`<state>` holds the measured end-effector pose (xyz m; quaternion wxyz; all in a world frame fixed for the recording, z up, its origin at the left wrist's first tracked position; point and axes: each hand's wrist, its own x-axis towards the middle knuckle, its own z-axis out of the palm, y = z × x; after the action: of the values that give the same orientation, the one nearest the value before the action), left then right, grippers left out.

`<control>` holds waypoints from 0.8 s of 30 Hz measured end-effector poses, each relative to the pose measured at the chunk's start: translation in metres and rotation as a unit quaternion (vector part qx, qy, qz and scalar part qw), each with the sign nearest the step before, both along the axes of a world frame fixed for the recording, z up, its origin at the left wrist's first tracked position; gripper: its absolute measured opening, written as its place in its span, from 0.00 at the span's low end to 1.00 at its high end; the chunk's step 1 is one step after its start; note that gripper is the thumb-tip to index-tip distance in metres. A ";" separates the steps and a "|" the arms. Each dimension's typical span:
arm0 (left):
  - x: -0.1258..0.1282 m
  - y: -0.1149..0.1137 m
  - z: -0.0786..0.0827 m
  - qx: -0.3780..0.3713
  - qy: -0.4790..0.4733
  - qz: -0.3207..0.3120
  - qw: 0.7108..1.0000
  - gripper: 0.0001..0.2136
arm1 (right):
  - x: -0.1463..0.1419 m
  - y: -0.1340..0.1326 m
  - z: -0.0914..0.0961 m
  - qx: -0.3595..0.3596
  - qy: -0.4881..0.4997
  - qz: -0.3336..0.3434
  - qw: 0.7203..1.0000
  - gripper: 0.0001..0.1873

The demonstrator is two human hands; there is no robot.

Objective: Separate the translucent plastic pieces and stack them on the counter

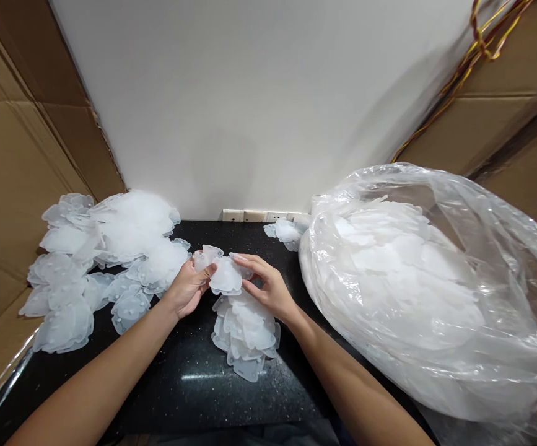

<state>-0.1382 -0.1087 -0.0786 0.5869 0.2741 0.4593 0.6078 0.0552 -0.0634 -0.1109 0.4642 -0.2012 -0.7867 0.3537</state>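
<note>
Between my two hands are a few thin, translucent white plastic sheets (226, 276) with scalloped edges. My left hand (189, 286) pinches them from the left, thumb on top. From the right, my right hand (267, 284) grips the edge of the same sheets with thumb and fingers. Just below, an overlapping pile of similar sheets (246, 334) lies on the black speckled counter (179, 390). To the left spreads a larger heap of such sheets (129, 229), in several loose clusters.
A big clear plastic bag (417, 371) full of white sheets stands open at the right. A small cluster of sheets (287, 231) lies beside it. Power sockets (254, 215) line the wall's foot. Cardboard (12, 155) flanks the left side; yellow-red wires (463, 74) hang at upper right.
</note>
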 end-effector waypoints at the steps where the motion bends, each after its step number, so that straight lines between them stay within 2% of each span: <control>1: 0.000 0.000 0.000 0.005 -0.001 -0.006 1.000 0.30 | 0.000 0.000 -0.001 0.008 -0.002 0.002 1.000 0.22; 5: 0.002 -0.001 0.002 0.024 -0.001 -0.026 0.999 0.31 | 0.000 0.001 -0.001 0.014 0.001 -0.017 1.000 0.18; 10: 0.003 -0.001 0.003 0.024 -0.010 -0.041 0.999 0.30 | 0.000 -0.001 0.001 -0.021 0.027 -0.039 0.999 0.12; 13: 0.002 -0.001 0.002 0.007 -0.017 -0.034 0.999 0.29 | -0.001 -0.001 -0.001 -0.098 0.061 -0.062 0.991 0.09; 15: 0.001 -0.001 0.001 -0.005 -0.018 -0.026 0.999 0.27 | -0.001 0.002 -0.003 -0.171 0.097 -0.074 0.978 0.12; 18: -0.002 0.001 0.001 -0.006 -0.018 -0.014 1.000 0.24 | -0.001 0.007 -0.006 -0.266 0.157 -0.055 0.949 0.17; 21: -0.003 0.002 0.002 -0.003 -0.016 0.009 1.000 0.23 | 0.000 0.011 -0.006 -0.324 0.190 -0.029 0.926 0.16; 24: -0.003 0.003 0.006 -0.012 -0.020 0.050 0.998 0.22 | -0.001 0.012 -0.004 -0.352 0.196 0.000 0.915 0.18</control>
<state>-0.1411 -0.1054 -0.0730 0.5682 0.2317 0.4683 0.6357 0.0546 -0.0518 -0.1150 0.5083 -0.2782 -0.5049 0.6398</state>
